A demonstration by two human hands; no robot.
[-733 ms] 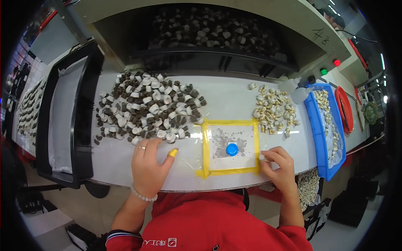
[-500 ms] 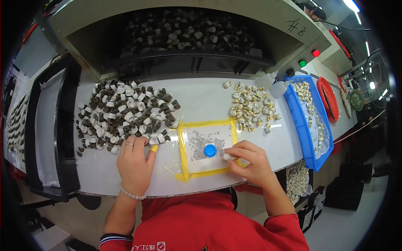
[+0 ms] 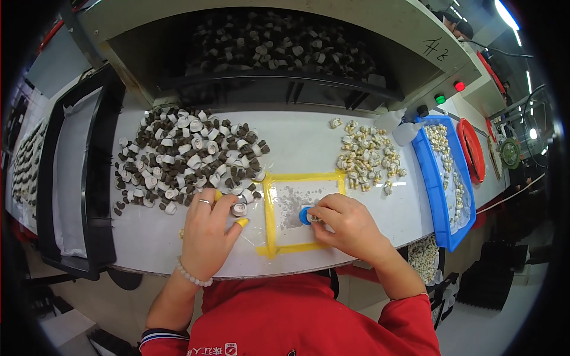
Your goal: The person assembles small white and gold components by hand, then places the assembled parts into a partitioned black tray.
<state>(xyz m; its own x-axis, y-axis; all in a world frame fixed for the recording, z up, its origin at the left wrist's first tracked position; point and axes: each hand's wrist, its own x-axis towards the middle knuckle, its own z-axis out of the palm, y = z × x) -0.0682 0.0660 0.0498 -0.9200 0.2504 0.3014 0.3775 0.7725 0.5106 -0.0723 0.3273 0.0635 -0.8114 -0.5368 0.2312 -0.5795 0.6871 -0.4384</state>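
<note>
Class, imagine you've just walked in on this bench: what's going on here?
A person works with bare hands. The left hand is at the near edge of a dark-and-white pile, a white-topped piece between thumb and forefinger. The right hand holds a small pale piece at a round blue cap inside a yellow tape frame. Gold-and-white pieces lie beyond, near a blue tray.

Blue cap: small, round, on taped square, partly covered by right hand. Small pale piece: pinched in right fingertips, right at cap; contact unclear. White rose-shaped piece: swirl up, by left hand thumb, at pile's near edge; grip unclear.
</note>
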